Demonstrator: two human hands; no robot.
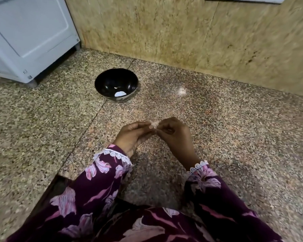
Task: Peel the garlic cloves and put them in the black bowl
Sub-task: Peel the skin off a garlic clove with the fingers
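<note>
Floral sleeves (101, 186) are framing the left hand (129, 137) and right hand (175, 135), both pinching a garlic clove (154, 124) between fingertips, hovering over the speckled desk (234, 128) on the near side of the black bowl (116, 84), well apart from it.

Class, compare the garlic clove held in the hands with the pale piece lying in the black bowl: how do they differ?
The garlic clove is pinched between the left hand and right hand above the counter; the pale piece lies untouched inside the black bowl. The clove looks pinkish, the piece white. Both are small.
</note>
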